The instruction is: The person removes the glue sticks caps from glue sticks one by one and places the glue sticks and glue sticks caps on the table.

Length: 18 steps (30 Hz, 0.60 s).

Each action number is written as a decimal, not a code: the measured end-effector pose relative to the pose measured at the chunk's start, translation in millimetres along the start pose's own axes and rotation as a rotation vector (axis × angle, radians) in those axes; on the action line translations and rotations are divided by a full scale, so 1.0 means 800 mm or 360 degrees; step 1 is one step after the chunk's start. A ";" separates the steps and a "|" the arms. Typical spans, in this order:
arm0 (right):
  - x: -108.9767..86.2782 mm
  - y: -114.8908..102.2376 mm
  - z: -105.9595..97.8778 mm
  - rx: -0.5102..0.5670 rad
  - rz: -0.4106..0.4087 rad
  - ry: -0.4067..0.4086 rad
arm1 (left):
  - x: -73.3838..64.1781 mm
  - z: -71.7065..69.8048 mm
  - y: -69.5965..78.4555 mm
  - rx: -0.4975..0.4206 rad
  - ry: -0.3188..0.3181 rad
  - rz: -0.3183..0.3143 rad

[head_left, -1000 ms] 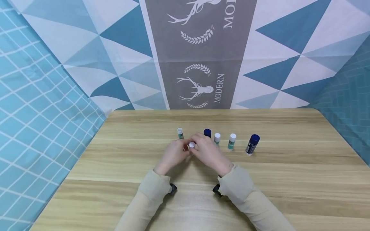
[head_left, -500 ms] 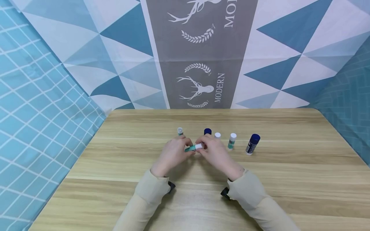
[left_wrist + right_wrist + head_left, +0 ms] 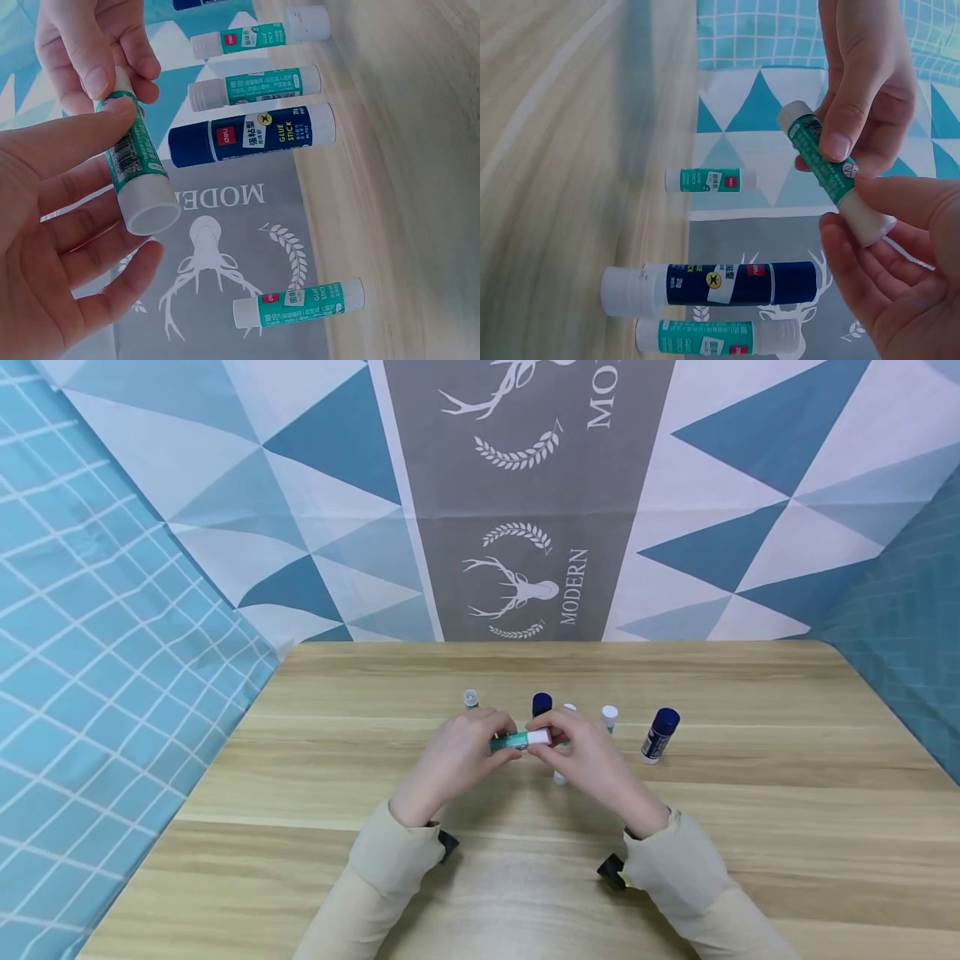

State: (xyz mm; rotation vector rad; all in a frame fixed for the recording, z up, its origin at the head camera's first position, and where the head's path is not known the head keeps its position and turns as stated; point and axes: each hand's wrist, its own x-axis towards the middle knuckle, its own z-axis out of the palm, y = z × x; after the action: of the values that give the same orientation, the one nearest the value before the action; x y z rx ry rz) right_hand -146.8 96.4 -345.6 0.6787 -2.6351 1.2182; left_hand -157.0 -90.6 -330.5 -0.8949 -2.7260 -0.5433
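Both hands hold one green-labelled glue stick [image 3: 510, 742] above the table, lying nearly level in the head view. My left hand [image 3: 453, 756] grips its green body between thumb and fingers. At the other end, my right hand [image 3: 600, 764] pinches the white cap [image 3: 866, 219]. The white base end [image 3: 152, 210] points toward the left wrist camera. Behind the hands, a navy glue stick [image 3: 542, 703] and a green glue stick [image 3: 470, 698] stand upright, partly covered. A small white piece [image 3: 559, 778], perhaps a loose cap, shows beside my right hand on the table.
Right of the hands stand another green glue stick [image 3: 609, 716] and a second navy glue stick [image 3: 660, 735]. A further white-capped stick [image 3: 570, 707] is mostly hidden behind my right hand. Patterned cloth [image 3: 517, 577] hangs behind the wooden table [image 3: 337, 685].
The held glue stick has turned from end-on to lying sideways and shifted slightly right. My right hand has moved right with it. The small white piece has come into view.
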 end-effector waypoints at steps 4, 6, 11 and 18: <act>-0.005 0.003 -0.001 0.0003 -0.0040 0.0018 | 0.000 0.001 0.001 -0.0031 0.0004 0.0022; -0.005 0.003 -0.003 0.0013 -0.0064 0.0027 | 0.000 0.001 -0.001 -0.0050 0.0011 0.0027; -0.004 0.004 -0.004 0.0016 -0.0146 0.0051 | 0.000 -0.001 -0.003 -0.0086 0.0035 0.0048; -0.003 0.005 -0.006 0.0014 -0.0221 0.0103 | 0.001 -0.003 -0.004 -0.0102 -0.0002 -0.0004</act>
State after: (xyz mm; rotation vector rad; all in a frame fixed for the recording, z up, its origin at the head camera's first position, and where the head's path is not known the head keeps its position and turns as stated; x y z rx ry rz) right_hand -146.8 103.3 -346.1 0.7954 -2.4859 1.1930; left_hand -159.3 -94.1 -328.9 -0.9075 -2.7255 -0.6339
